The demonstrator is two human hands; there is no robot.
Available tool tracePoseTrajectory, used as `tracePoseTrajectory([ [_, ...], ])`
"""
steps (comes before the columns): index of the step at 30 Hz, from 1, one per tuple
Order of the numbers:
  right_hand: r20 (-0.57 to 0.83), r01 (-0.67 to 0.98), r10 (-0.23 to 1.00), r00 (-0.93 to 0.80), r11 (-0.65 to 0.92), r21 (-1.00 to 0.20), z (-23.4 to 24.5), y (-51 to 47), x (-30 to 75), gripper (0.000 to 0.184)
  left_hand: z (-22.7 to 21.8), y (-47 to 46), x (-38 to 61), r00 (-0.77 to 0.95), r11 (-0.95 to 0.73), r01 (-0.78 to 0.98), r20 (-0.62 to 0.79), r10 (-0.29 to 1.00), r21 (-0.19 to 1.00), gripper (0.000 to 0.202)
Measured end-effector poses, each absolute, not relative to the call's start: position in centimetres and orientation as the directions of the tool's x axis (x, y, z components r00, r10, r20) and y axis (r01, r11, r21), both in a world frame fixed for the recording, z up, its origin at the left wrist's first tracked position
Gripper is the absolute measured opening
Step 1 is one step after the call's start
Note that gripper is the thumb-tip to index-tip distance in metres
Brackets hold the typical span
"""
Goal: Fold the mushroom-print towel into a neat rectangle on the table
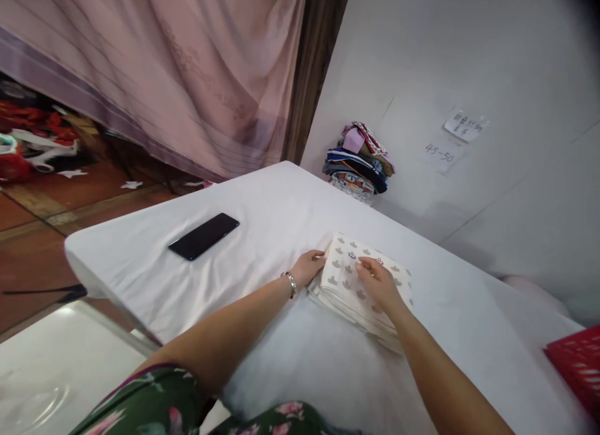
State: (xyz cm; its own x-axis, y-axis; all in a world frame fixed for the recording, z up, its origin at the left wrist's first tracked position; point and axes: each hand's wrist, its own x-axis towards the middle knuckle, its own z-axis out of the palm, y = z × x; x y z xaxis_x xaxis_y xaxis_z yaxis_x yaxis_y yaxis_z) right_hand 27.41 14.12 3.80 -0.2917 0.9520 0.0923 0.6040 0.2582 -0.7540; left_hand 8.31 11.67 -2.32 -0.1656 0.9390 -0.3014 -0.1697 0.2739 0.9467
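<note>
A thick folded cloth (349, 282), cream with grey printed shapes and a few coloured ones, lies in layers on the white-covered table (276, 204). At its left edge, my left hand (307, 267) grips the side of the stack between thumb and fingers; some fingertips are hidden at the edge. A bracelet circles that wrist. My right hand (379, 284) is over the top of the cloth, its fingers curled and thumb and forefinger brought together in a pinch near the printed surface. Whatever is between those fingertips is too small to make out.
A dark phone (204, 236) lies on the table's left part. Several folded clothes (359, 163) are piled against the wall at the back. A red plastic basket (576, 363) stands at the right edge. A white chair or stool (56, 360) is at lower left; a pink curtain (210, 66) hangs behind.
</note>
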Motion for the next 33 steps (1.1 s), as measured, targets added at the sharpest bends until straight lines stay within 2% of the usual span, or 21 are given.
tracePoseTrajectory([
  [7,-0.04,0.796,0.94,-0.338,0.263,-0.545,3.2,16.2,21.7,0.034,-3.0,10.8,8.2,-0.093,0.127,-0.176,-0.145,0.985,0.976,0.064],
  [10,-0.11,0.718,0.937,-0.331,0.175,-0.674,2.6,16.7,22.0,0.024,-2.9,10.8,8.2,-0.097,0.104,-0.171,-0.122,0.988,0.98,0.069],
  [14,-0.189,0.432,0.926,-0.327,-0.032,-0.901,2.0,16.6,23.5,0.021,-2.1,10.6,8.3,-0.104,0.149,-0.279,-0.184,0.977,0.949,0.064],
  [17,-0.179,0.217,0.931,-0.318,-0.113,-0.97,1.9,16.4,24.5,0.025,-1.5,10.4,8.3,-0.132,0.209,-0.325,-0.264,0.955,0.922,0.054],
  [21,-0.162,0.142,0.935,-0.315,-0.122,-0.982,1.7,16.4,24.9,0.028,-1.9,10.6,8.3,-0.165,0.256,-0.269,-0.306,0.937,0.928,0.043],
  [23,-0.134,0.207,0.941,-0.311,-0.071,-0.976,1.6,16.2,24.6,0.026,-2.2,10.9,8.3,-0.174,0.263,-0.252,-0.311,0.934,0.931,0.039],
  [25,-0.075,0.359,0.94,-0.332,0.053,-0.932,1.7,15.7,23.9,0.026,-2.5,11.1,8.3,-0.18,0.266,-0.254,-0.315,0.932,0.93,0.035],
  [27,0.02,0.54,0.912,-0.411,0.261,-0.8,1.8,14.8,23.1,0.027,-2.5,11.2,8.2,-0.169,0.271,-0.251,-0.317,0.933,0.93,0.035],
  [29,0.124,0.646,0.851,-0.511,0.475,-0.597,2.0,13.8,22.3,0.027,-2.4,11.2,8.1,-0.155,0.27,-0.214,-0.306,0.939,0.939,0.042],
  [31,0.19,0.666,0.789,-0.584,0.599,-0.443,2.1,12.9,21.9,0.023,-2.4,11.1,8.0,-0.149,0.252,-0.162,-0.276,0.95,0.954,0.05],
  [33,0.196,0.641,0.752,-0.629,0.645,-0.416,2.1,12.5,22.1,0.019,-2.5,11.0,7.9,-0.137,0.217,-0.134,-0.235,0.962,0.967,0.055],
])
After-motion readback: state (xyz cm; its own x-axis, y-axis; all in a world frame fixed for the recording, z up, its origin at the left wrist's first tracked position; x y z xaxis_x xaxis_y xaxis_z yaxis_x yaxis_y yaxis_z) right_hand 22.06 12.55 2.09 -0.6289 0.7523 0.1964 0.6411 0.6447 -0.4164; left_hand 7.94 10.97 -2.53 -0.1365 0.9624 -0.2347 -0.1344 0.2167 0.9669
